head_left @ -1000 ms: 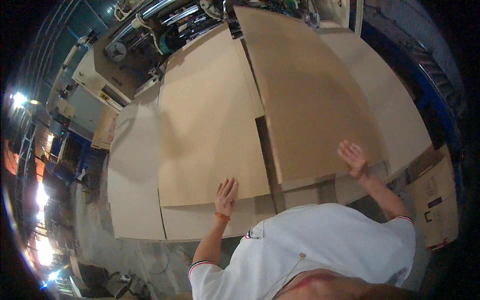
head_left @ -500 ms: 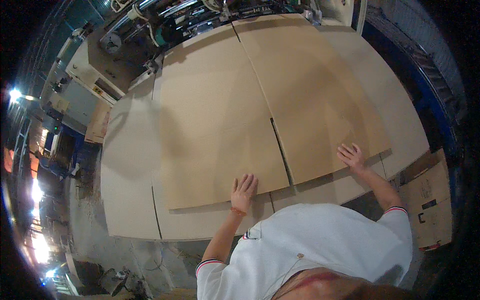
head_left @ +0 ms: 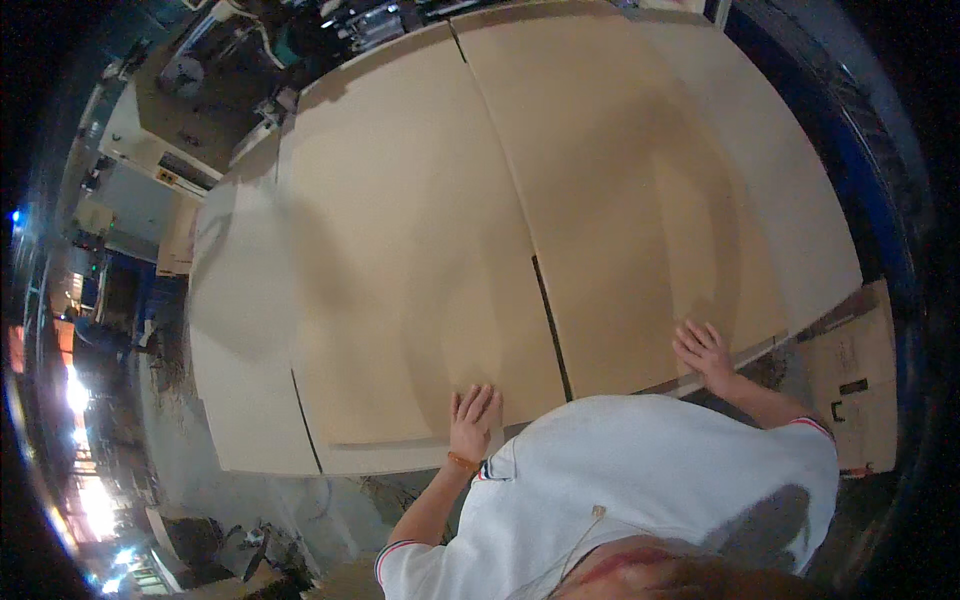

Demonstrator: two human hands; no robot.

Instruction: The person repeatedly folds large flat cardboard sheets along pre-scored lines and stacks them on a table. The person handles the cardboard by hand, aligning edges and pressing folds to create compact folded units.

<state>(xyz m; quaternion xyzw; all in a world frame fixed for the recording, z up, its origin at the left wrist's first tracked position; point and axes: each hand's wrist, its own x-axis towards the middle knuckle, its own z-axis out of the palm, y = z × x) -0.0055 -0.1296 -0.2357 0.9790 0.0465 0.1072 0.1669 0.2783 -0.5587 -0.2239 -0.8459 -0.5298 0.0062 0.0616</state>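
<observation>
A large tan cardboard sheet (head_left: 410, 250) lies flat in front of me, with a crease and a dark slot running from its far edge to its near edge. My left hand (head_left: 474, 420) rests flat on its near part, left of the slot, fingers stretched out. On the right, my right hand (head_left: 705, 355) lies with spread fingers near the sheet's near right corner. Neither hand is closed round anything. A wider, paler cardboard sheet (head_left: 240, 320) lies beneath and sticks out on both sides.
Machinery with rods (head_left: 370, 25) stands beyond the far edge. A pale machine housing (head_left: 135, 135) is at the far left. At the right are a blue frame (head_left: 850, 190) and a cardboard box (head_left: 855, 380). Loose scraps (head_left: 250, 545) lie on the floor at lower left.
The tan sheet's near edge is closer to my body, and both hands have come nearer to my torso with it. The view has shifted a little. Both hands stay flat on the sheet.
</observation>
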